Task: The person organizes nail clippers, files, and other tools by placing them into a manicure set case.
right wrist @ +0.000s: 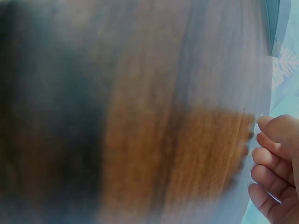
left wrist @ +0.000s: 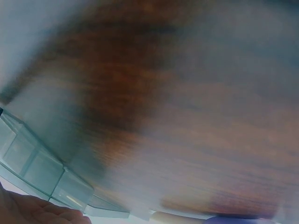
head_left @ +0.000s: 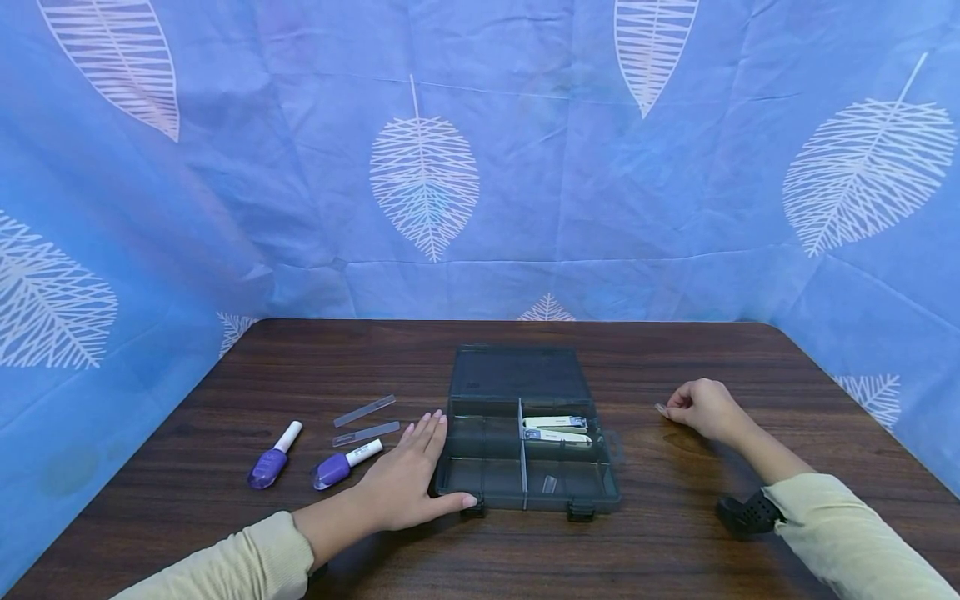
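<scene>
A dark translucent divided box (head_left: 480, 479) stands with its lid laid back on the wooden table. My left hand (head_left: 405, 479), fingers straight, rests along the box's left side, its thumb by the front left latch. Two nail clippers (head_left: 555, 422) lie in the right compartment, a small clear piece (head_left: 550, 484) in front of them. Right of the box, my right hand (head_left: 705, 408) pinches another small clear piece (head_left: 661, 408) between thumb and index finger, low over the table. The right wrist view shows the right hand (right wrist: 280, 149) at its edge; what the piece is cannot be made out.
Two purple nail polish bottles (head_left: 268, 468) with white caps lie left of my left hand. Behind them are two clear flat strips (head_left: 364, 411). A blue leaf-patterned cloth (head_left: 510, 183) hangs along the back and sides of the table (head_left: 675, 342).
</scene>
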Tool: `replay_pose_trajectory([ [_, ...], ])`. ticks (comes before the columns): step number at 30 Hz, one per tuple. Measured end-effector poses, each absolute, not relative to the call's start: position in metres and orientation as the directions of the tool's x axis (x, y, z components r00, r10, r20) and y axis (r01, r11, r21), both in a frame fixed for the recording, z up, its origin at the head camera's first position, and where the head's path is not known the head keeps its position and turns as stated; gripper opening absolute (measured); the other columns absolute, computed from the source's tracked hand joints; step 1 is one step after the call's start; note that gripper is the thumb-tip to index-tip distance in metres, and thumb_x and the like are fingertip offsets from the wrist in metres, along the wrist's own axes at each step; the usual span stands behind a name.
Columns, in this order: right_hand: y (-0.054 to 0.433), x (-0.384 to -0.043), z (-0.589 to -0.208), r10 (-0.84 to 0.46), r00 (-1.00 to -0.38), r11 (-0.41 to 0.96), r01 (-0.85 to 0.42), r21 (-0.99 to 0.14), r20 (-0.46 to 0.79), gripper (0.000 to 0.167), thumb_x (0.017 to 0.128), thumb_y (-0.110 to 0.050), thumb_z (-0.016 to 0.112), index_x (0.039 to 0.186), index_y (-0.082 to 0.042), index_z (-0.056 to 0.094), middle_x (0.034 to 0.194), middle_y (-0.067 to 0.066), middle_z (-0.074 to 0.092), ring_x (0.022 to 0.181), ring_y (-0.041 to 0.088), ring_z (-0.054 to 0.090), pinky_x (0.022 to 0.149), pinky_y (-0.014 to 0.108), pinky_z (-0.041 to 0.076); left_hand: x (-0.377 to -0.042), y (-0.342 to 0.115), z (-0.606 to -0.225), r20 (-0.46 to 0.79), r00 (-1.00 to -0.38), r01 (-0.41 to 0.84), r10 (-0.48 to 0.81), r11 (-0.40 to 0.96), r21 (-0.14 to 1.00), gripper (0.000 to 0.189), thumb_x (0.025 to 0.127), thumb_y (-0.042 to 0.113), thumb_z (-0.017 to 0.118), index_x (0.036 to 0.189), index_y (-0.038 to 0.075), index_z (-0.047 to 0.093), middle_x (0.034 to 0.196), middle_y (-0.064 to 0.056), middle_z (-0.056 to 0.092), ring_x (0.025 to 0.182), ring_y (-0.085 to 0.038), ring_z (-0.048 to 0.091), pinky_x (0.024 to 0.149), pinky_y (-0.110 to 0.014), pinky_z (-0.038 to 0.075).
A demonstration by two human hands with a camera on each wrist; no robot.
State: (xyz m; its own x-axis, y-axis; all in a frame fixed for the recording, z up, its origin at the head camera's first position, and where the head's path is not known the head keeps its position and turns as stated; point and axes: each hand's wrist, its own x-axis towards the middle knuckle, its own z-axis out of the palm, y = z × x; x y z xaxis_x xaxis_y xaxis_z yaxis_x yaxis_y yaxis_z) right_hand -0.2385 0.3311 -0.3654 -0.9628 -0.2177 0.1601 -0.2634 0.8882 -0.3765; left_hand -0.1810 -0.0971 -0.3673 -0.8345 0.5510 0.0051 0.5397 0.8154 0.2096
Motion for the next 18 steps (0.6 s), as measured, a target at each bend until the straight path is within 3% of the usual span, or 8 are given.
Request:
replay_pose_trajectory([
  [18,0.329,-0.227,-0.360,-0.227,-0.945,0.885,-0.302,-0.355,0.238,0.009,0.082,-0.006,0.065,0.075,-0.002,0.070,0.071,0.003,0.065,0.056,0.003,0.049,0.051,0.023,0.041,-0.181,-0.098,-0.366,-0.008,-0.836,0.534,0.548,0.817,0.216,0.102,0.081,0.073,0.041,0.147,-0.001,0.017,0.154,-0.019,0.017,0.143,-0.030,0.016,0.115,-0.045,0.021],
])
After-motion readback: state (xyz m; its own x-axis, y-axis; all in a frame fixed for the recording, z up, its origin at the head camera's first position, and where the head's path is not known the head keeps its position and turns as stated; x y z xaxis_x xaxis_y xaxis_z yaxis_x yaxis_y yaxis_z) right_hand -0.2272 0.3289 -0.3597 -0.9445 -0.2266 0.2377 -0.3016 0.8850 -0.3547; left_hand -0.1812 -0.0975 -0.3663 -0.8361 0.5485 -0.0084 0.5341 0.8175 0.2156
